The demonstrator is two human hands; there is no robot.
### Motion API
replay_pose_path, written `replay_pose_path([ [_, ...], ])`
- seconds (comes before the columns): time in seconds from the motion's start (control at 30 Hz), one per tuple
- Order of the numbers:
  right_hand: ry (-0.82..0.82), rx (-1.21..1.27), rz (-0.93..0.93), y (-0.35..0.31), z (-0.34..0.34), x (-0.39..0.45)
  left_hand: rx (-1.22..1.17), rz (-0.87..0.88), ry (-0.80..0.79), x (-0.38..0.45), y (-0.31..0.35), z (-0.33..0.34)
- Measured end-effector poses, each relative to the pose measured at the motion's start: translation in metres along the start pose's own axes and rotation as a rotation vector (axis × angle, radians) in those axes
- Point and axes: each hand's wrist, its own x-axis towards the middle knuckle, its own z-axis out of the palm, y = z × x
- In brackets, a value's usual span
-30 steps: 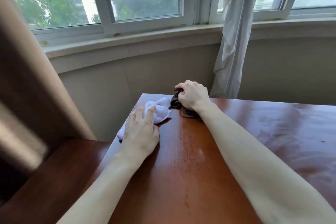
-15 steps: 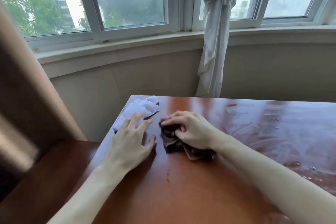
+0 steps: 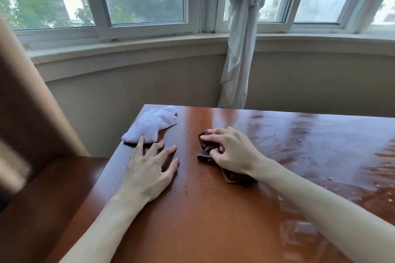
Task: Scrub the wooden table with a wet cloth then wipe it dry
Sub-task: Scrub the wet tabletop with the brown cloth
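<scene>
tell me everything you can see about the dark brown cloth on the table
The dark brown cloth is a crumpled, bunched rag, soft fabric by its look, lying on the wet, glossy wooden table. The right hand lies on top of it, fingers curled into its folds, hiding its middle. One end pokes out beyond the fingertips; another trails under the wrist. It lies apart from the white cloth and the left hand.
</scene>
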Motion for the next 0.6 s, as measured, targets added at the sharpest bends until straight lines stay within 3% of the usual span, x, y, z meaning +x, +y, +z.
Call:
replay_pose_path([
  [0.13,-0.09,0.019,-0.095,-0.012,-0.017,-0.05,0.1,0.012,0.04,-0.003,0.004,-0.006],
  [0.23,-0.028,0.085,-0.062,-0.002,-0.019,-0.044,0.103,0.038,0.081,-0.005,0.005,-0.011],
  [0.4,0.162,0.067,0.173,0.036,0.001,0.037,0.116,0.039,-0.069,-0.004,0.02,-0.002],
  [0.6,0.117,-0.017,0.369,0.07,0.007,0.108,0.106,0.008,-0.124,0.001,0.022,-0.001],
])
